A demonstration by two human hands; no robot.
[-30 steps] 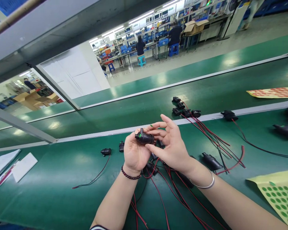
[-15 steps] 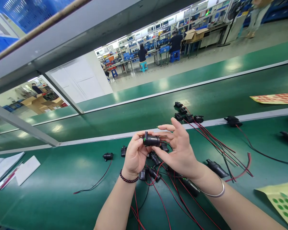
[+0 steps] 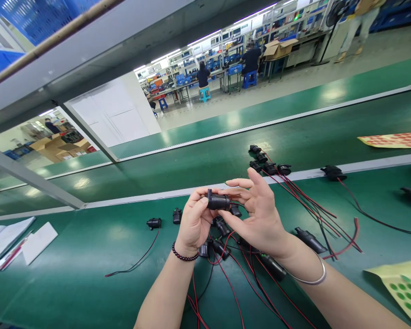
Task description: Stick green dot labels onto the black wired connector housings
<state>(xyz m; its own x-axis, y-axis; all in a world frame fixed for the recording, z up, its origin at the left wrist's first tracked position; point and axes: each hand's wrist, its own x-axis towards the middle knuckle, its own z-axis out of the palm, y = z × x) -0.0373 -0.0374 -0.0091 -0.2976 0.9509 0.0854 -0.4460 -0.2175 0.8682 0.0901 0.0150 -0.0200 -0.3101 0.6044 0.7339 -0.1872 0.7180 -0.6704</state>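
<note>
A small black pump (image 3: pixel 219 202) with a short side spout is held level above the green bench. My left hand (image 3: pixel 196 214) grips its spout end, the thumb pressed on the end face. At the other end, my right hand (image 3: pixel 255 212) has its thumb and fingers around the body, with the index finger raised. Under and between my hands lie several more black pumps (image 3: pixel 220 248) with red and black wires (image 3: pixel 233 292), partly hidden by the hands. A lone pump (image 3: pixel 154 223) with its wire rests left of my left hand.
More wired pumps (image 3: pixel 270 169) cluster by the bench's pale dividing strip (image 3: pixel 304 175). At the right are a sheet of green round stickers (image 3: pixel 406 292) and a sheet of red stickers (image 3: pixel 393 140). A notebook (image 3: pixel 12 237) and a white card (image 3: pixel 39 243) lie left. A shelf beam (image 3: pixel 99 59) crosses above.
Both hands have shifted slightly right with the pump. The green spot on its spout end, visible before, is now covered by my left thumb. A distant person's legs have moved left.
</note>
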